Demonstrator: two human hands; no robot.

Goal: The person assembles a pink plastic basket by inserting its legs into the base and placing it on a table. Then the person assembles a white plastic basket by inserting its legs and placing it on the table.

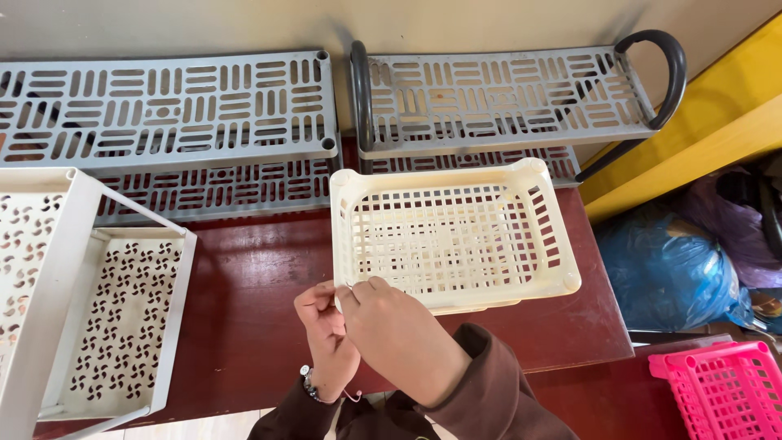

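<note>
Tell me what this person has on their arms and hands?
Both hands are bare, with no gloves. The left hand has a small beaded bracelet or watch band at the wrist. The right hand comes out of a dark brown long sleeve of soft, sweatshirt-like cloth. A like brown sleeve covers the left forearm.

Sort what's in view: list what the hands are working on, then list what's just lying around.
In hand: cream basket, left hand and right hand at its near corner.

Lying about: grey slotted shelves, grey handled rack, white shelf unit, pink basket, blue bag.
</note>
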